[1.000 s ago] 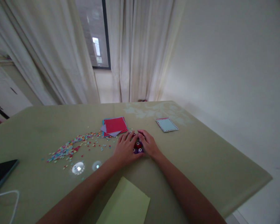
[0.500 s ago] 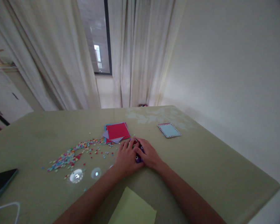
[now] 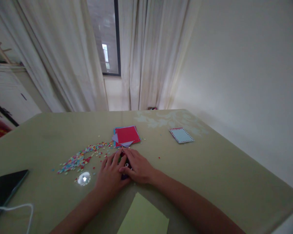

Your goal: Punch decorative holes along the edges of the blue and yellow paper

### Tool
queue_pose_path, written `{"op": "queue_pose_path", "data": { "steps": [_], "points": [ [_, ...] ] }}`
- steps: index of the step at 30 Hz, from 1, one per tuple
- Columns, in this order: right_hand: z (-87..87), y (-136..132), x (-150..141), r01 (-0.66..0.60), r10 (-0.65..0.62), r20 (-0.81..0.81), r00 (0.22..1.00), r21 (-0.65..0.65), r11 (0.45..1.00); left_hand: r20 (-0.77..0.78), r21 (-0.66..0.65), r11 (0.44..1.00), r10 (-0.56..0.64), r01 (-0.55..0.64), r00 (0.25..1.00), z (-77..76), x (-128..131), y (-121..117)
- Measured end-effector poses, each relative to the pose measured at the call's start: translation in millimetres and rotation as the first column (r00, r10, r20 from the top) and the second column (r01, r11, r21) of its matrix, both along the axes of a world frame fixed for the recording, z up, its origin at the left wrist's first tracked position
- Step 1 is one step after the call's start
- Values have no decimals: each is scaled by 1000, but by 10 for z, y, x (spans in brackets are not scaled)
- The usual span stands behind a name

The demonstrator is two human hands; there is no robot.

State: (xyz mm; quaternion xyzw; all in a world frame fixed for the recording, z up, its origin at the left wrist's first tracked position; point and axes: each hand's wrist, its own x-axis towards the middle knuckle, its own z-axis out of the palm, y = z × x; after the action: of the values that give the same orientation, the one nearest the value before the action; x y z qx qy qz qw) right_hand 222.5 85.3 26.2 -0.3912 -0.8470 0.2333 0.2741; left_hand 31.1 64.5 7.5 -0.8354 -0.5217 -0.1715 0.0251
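Note:
Cupped together on the table, my left hand [image 3: 110, 174] and my right hand [image 3: 140, 167] close around small dark purple pieces [image 3: 126, 176] with white, eye-like rings. Fingers cover most of them, so their number and kind are unclear; bits of red and green show between the fingers. The fingertips of both hands meet at the top. Just beyond them lies a stack of square papers [image 3: 128, 135], red on top with purple and blue beneath. Left of my left hand, tiny coloured paper bits [image 3: 76, 161] are scattered in a curved band.
A light blue card with a dashed red border [image 3: 181, 135] lies at the back right. Yellow-green paper [image 3: 144, 216] is near the front edge. A dark tablet or phone [image 3: 7, 183] and a white cable [image 3: 17, 206] sit at left. Beyond the table [image 3: 222, 182] hang curtains [image 3: 56, 58].
Both hands, still closed around the purple pieces, have slid left and a little towards me across the table. A red bit now shows where they were. The view has shifted slightly.

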Motion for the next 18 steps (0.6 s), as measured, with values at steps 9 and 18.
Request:
{"op": "queue_pose_path", "data": {
  "steps": [9, 18],
  "points": [
    [-39, 388, -934, -137, 137, -18, 990, -10, 990, -30, 73, 993, 94, -92, 995, -74, -985, 136],
    [200, -39, -82, -91, 97, -294, 951, 36, 995, -50, 143, 989, 31, -24, 998, 14, -1050, 27]
  ]
}}
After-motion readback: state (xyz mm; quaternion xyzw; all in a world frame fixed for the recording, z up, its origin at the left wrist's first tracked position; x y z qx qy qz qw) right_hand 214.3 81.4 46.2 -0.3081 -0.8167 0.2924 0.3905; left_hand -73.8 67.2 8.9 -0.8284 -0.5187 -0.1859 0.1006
